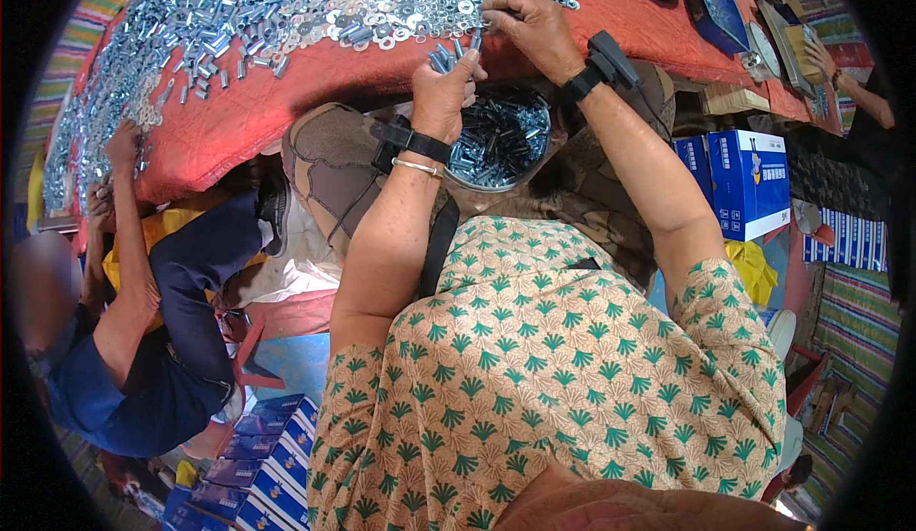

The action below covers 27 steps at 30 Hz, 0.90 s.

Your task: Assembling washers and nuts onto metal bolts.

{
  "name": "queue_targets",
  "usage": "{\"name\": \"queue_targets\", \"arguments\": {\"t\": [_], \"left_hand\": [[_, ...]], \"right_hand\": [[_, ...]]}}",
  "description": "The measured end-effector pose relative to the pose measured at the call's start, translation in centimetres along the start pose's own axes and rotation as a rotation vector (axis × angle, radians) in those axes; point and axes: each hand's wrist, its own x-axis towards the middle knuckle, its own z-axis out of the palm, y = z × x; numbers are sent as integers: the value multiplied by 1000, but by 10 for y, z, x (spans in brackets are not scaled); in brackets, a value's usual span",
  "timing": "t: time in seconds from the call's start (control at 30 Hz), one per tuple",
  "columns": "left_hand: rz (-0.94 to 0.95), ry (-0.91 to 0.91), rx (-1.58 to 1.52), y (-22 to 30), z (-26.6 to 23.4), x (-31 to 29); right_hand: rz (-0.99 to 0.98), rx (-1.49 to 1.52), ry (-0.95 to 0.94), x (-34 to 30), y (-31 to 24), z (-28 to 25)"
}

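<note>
While the left hand (441,98) is loaded: several small metal sleeves (441,58) sit bunched in its curled fingers, their ends jutting past the grip. If the clasp slackens, the outermost could slide out first.

Right hand (539,33): stretched over the near margin of the washers (382,23), thumb and forefinger drawn close together. Too small to tell whether anything is pinched between them.

Lone sleeve (476,41): appears to stand at the left thumb tip, just below the right fingertips. Held by so little, it could twist away if the two hands bump.

Washers: flat rings, many overlapping, loose sleeves among them. Thin rings may cling, so two could come up as one through feel alone.

Round tub (485,188): between the knees, below the left hand, well filled with metal pieces (506,138). A slipped sleeve could drop in and be lost among them; a shifting knee could tilt the tub.

Red cloth (234,121): bears the whole spread, with pieces close to its near edge. Sleeves are round-sided; a brushing forearm could set some rolling off.

Wrist straps (579,83): dark, bulky, one on each arm. Low passes could rake loose washers along.

Co-worker's hand (122,145): at the left of the same cloth. A tug there could disturb the shared heap.
</note>
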Motion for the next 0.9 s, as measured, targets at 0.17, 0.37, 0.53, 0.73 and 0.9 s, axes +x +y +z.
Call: {"name": "queue_targets", "arguments": {"t": [0.17, 0.37, 0.53, 0.73, 0.9], "left_hand": [[-26, -29, 32, 1, 3, -4], [-88, -42, -82, 0, 6, -5], [-118, -58, -172, -5, 7, -5], [27, 49, -97, -7, 6, -1], [26, 89, -78, -8, 8, 0]], "right_hand": [[-95, -146, 23, -11, -16, -1], [-149, -234, 59, -24, -22, 2], [-409, -339, 49, -30, -10, 2], [-567, -439, 54, -32, 0, -3], [-298, -488, 154, 8, 28, -27]]}}
